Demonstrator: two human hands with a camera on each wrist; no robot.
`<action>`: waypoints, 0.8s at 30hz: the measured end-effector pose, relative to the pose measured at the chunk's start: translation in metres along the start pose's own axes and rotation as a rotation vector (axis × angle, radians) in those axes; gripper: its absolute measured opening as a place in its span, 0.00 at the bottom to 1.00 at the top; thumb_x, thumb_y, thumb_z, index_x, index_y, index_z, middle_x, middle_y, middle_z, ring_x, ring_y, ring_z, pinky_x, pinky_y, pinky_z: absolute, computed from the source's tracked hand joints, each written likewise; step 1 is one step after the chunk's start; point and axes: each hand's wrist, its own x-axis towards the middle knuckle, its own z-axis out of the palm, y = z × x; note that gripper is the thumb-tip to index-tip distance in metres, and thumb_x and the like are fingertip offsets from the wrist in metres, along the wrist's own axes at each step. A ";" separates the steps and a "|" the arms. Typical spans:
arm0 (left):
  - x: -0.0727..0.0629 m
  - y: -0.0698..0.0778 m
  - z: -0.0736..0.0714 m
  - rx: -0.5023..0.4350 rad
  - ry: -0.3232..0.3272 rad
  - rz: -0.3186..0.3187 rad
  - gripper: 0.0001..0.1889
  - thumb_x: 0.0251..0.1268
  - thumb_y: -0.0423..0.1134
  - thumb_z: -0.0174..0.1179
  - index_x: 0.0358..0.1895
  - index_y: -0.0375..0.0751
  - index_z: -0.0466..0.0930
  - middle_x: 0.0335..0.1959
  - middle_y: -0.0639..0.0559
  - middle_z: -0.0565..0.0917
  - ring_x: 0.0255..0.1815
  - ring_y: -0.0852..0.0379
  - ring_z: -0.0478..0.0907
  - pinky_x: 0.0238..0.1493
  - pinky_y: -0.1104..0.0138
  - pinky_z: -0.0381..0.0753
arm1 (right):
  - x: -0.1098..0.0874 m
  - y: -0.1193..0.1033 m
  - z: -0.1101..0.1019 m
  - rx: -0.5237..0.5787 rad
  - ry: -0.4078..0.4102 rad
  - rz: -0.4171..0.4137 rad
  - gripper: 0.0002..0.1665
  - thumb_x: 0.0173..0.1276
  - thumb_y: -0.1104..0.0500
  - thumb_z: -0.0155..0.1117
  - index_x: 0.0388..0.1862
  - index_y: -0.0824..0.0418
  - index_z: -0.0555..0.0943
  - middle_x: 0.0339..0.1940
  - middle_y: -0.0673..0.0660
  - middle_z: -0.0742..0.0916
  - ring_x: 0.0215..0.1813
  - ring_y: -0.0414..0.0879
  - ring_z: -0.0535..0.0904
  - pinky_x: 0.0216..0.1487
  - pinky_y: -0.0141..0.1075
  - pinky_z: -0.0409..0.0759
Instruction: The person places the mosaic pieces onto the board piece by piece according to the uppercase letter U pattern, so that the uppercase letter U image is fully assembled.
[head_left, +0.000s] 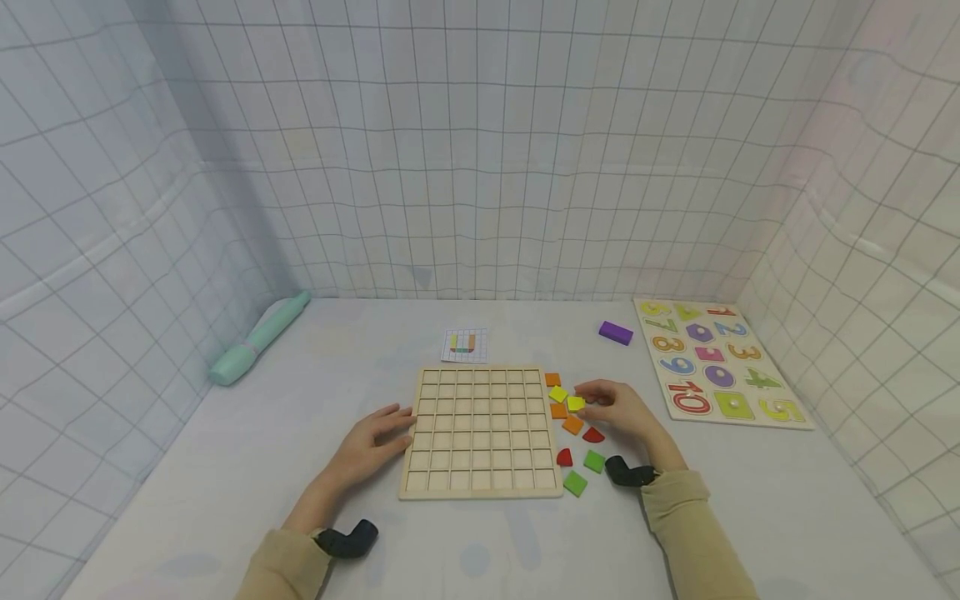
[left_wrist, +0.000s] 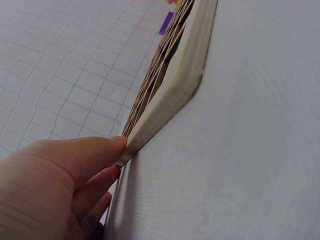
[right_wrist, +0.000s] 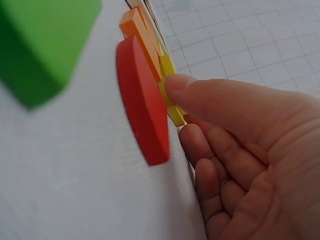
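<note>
Both my hands are at the wooden grid board [head_left: 482,423] on the bench [head_left: 360,350]: my left hand [head_left: 371,446] rests extended fingers against its edge at nine o'clock; my right hand [head_left: 617,410], at three, pinches a yellow tile [head_left: 575,404] between thumb and forefinger. Another yellow tile [head_left: 558,394] and three orange squares [head_left: 558,411] lie near it, with two red quarter-circles [head_left: 593,435] and two green squares [head_left: 575,483] toward four o'clock. A pattern card [head_left: 464,345] sits at twelve, a purple block [head_left: 616,332] between one and two.

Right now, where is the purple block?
In the head view, the purple block lies toward the back of the table, on the right side, just left of the number board and beyond the right hand.
</note>
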 end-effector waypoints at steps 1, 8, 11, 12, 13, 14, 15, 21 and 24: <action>0.000 0.000 0.000 -0.002 0.000 -0.003 0.19 0.61 0.39 0.62 0.55 0.35 0.79 0.62 0.42 0.73 0.69 0.38 0.59 0.66 0.43 0.57 | 0.000 0.000 0.000 0.000 0.001 0.001 0.26 0.55 0.54 0.72 0.53 0.59 0.80 0.48 0.54 0.83 0.48 0.48 0.75 0.52 0.41 0.74; 0.000 0.000 0.000 -0.001 0.004 -0.009 0.19 0.61 0.39 0.62 0.55 0.35 0.79 0.62 0.42 0.74 0.69 0.38 0.59 0.66 0.44 0.56 | -0.001 -0.003 0.001 -0.024 0.023 0.031 0.25 0.56 0.52 0.71 0.53 0.59 0.81 0.47 0.54 0.83 0.47 0.47 0.76 0.51 0.40 0.75; 0.000 0.000 0.001 -0.003 0.003 -0.015 0.19 0.61 0.39 0.62 0.55 0.35 0.79 0.62 0.42 0.73 0.69 0.38 0.59 0.66 0.44 0.56 | -0.001 -0.004 0.001 -0.033 0.037 0.040 0.24 0.57 0.53 0.71 0.53 0.58 0.81 0.47 0.54 0.84 0.46 0.47 0.76 0.50 0.40 0.76; 0.000 0.000 0.001 -0.004 0.003 -0.017 0.19 0.61 0.39 0.62 0.55 0.36 0.79 0.62 0.42 0.73 0.69 0.39 0.58 0.66 0.44 0.56 | -0.002 -0.004 0.001 -0.035 0.040 0.041 0.24 0.58 0.53 0.70 0.53 0.58 0.81 0.47 0.54 0.84 0.46 0.47 0.76 0.50 0.40 0.76; 0.000 0.000 0.001 -0.005 0.004 -0.018 0.19 0.61 0.40 0.62 0.55 0.36 0.79 0.62 0.43 0.73 0.69 0.39 0.58 0.66 0.44 0.56 | -0.002 -0.004 0.001 -0.036 0.044 0.041 0.23 0.58 0.54 0.70 0.53 0.59 0.81 0.47 0.54 0.84 0.46 0.47 0.76 0.50 0.40 0.77; 0.000 0.000 0.001 -0.006 0.003 -0.018 0.19 0.62 0.40 0.62 0.55 0.36 0.79 0.62 0.43 0.73 0.69 0.39 0.58 0.66 0.44 0.56 | -0.002 -0.005 0.001 -0.036 0.047 0.041 0.23 0.58 0.54 0.70 0.53 0.59 0.81 0.47 0.55 0.84 0.46 0.47 0.77 0.50 0.40 0.77; 0.000 0.000 0.001 -0.007 0.003 -0.017 0.19 0.61 0.40 0.62 0.54 0.36 0.79 0.62 0.43 0.73 0.69 0.39 0.58 0.66 0.44 0.56 | -0.001 -0.005 0.002 -0.036 0.047 0.043 0.23 0.59 0.55 0.70 0.53 0.59 0.81 0.47 0.55 0.84 0.46 0.47 0.77 0.50 0.40 0.77; 0.000 0.000 0.000 -0.005 0.005 -0.006 0.19 0.62 0.39 0.62 0.54 0.35 0.79 0.62 0.42 0.74 0.69 0.39 0.59 0.66 0.43 0.57 | 0.000 -0.004 0.002 -0.031 0.053 0.052 0.22 0.59 0.56 0.69 0.53 0.59 0.81 0.47 0.55 0.84 0.46 0.46 0.77 0.50 0.40 0.78; 0.000 0.000 0.000 0.000 0.006 -0.009 0.19 0.62 0.40 0.62 0.54 0.35 0.79 0.62 0.42 0.74 0.69 0.39 0.59 0.66 0.43 0.57 | 0.000 -0.004 0.002 -0.024 0.058 0.050 0.22 0.59 0.56 0.69 0.52 0.60 0.81 0.46 0.55 0.84 0.45 0.46 0.77 0.49 0.39 0.78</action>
